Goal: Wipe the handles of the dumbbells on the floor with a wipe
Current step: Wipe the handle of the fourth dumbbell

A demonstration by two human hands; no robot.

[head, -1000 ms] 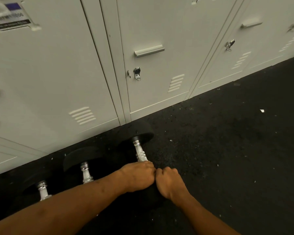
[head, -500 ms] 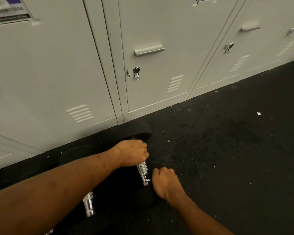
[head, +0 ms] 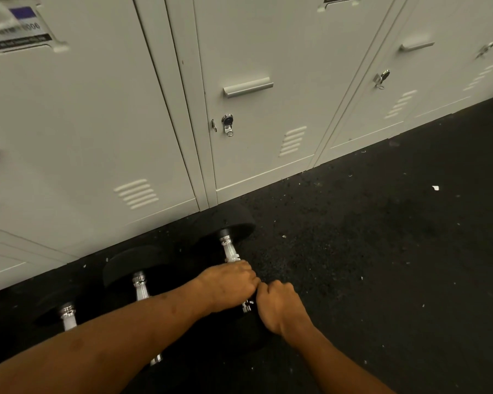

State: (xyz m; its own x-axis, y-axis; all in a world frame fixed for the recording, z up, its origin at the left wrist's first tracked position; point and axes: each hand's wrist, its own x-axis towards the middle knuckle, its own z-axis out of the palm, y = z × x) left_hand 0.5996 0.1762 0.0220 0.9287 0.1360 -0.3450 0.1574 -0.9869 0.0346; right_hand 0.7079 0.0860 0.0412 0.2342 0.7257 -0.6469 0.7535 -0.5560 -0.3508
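Observation:
Three black dumbbells with chrome handles lie side by side on the dark floor against the lockers. The rightmost dumbbell (head: 230, 250) has my left hand (head: 228, 285) wrapped round the near half of its handle. No wipe shows; whatever the fingers cover is hidden. My right hand (head: 279, 307) is a closed fist touching the left hand, resting on that dumbbell's near black weight. The middle dumbbell (head: 141, 285) and the left dumbbell (head: 67, 315) lie to the left, partly under my left forearm.
A row of pale grey lockers (head: 254, 86) with handles and key locks stands right behind the dumbbells. The black rubber floor (head: 382, 265) spreads to the right, speckled with small white scraps (head: 435, 188).
My left hand slid along the right dumbbell's handle from its far end back to its near end, meeting the right fist. The right hand stayed put.

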